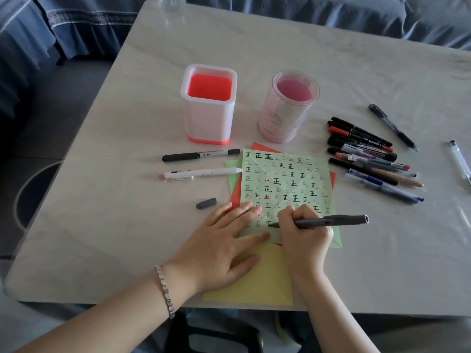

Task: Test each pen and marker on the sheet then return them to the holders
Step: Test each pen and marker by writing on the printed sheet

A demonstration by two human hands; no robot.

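Nearest me, a silver bracelet (165,289) sits on my left wrist, and a yellow paper (254,281) lies at the table's (102,225) near edge. My left hand (224,240) lies flat, fingers straight and spread. The palm rests on the yellow paper and the fingertips press the lower left corner of the green sheet (285,179).

Just beside it, my right hand (305,233) is curled round a grey pen (331,220), thumb and fingers pinching it near the tip. The tip touches the sheet in its bottom row and the open back end points right. The sheet is covered in rows of small written marks, mostly black, a few red. It lies on top of a red paper (235,189) and another green one.

Left of the sheet, apart from my fingers, lies a small grey cap (206,203). Beyond it is a white pen (201,172), and beyond that a black marker (201,155), both lying crosswise with their ends near the sheet's edge.

To the right of the sheet is a loose pile of pens and markers (369,154), overlapping one another. One dark pen (392,127) lies apart behind it, and a clear pen (460,159) lies near the right edge.

Farther back two holders stand upright side by side: a square white holder (209,105) with a red base on the left and a round pink holder (289,105) on the right. At the far edge stands something clear, perhaps a bottle (170,3), too cut off to tell.
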